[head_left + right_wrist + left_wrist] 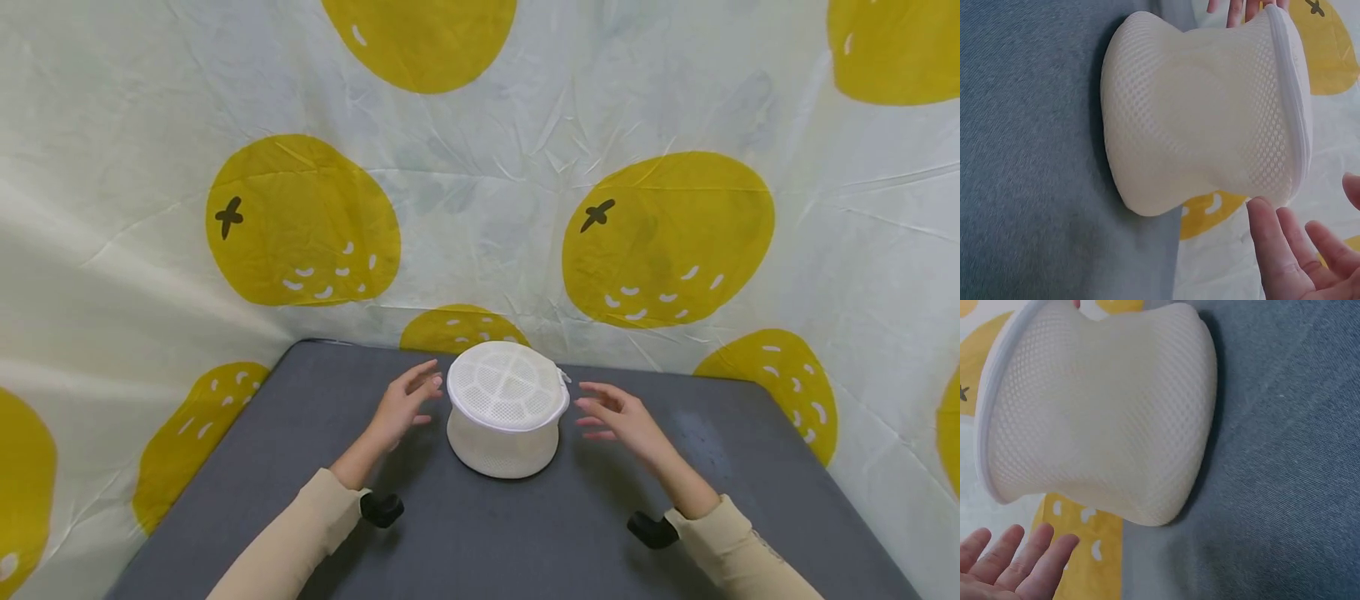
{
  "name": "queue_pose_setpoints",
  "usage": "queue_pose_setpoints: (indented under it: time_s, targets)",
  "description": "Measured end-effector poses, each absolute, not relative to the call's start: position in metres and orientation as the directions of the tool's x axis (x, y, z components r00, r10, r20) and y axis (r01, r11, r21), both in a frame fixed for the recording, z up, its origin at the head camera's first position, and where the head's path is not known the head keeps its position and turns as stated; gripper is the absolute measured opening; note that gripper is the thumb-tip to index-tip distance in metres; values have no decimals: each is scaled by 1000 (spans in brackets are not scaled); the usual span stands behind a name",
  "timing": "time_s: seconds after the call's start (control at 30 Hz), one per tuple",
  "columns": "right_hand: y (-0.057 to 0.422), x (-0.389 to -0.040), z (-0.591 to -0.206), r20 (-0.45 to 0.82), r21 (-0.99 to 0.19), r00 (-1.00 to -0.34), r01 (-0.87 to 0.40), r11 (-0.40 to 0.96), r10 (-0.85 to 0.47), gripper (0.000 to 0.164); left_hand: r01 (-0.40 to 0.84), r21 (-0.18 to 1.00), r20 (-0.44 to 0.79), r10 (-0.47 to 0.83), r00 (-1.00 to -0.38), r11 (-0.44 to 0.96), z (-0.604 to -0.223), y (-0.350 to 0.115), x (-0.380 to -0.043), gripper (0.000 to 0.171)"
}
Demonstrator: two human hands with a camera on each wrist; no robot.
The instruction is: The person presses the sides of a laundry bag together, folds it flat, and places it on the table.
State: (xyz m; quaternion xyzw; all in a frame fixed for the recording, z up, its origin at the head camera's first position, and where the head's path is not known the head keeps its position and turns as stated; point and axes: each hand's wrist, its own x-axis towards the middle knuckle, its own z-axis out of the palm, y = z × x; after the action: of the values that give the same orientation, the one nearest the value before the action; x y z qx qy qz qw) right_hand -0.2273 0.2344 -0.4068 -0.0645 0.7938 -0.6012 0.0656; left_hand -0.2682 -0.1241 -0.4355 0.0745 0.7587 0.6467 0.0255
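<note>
A white mesh laundry bag (506, 408), round with a zipped lid and a narrowed waist, stands upright on the dark table. The zip pull shows at the right of its rim. To its left my left hand (407, 406) hovers with fingers loosely extended, apart from the bag. On the other side my right hand (617, 419) holds a similar pose, its fingers pointing at the bag's side with a small gap in the head view. The right wrist view shows the mesh wall (1191, 112) close to the right fingertips; whether they touch it there I cannot tell.
The dark grey cloth-covered table (480, 542) runs back to a pale curtain (480, 217) printed with yellow fruit, which also hangs along both sides. A black wrist mount (382, 509) sits at the left cuff and another black mount (652, 530) at the right cuff.
</note>
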Motion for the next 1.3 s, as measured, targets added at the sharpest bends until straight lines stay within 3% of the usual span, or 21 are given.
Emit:
queue_pose_setpoints:
  time_s: [0.4,0.7,0.97,1.3]
  targets:
    - [222,-239,-411,-68,-987,-979,37,159,-194,58,-43,999,-39,113,-993,-26,-432,-117,-270,49]
    - [212,-242,-417,-78,-995,-978,63,80,-191,57,-53,996,-46,101,-994,-73,-434,-107,-274,48]
    - [206,-243,-419,-130,-986,-976,145,-77,-177,67,-60,992,-51,80,-995,-110,-435,-98,-273,49]
    - [206,-243,-416,-173,-969,-955,209,-131,-241,76,-65,994,-56,103,-993,-92,-435,-94,-274,50]
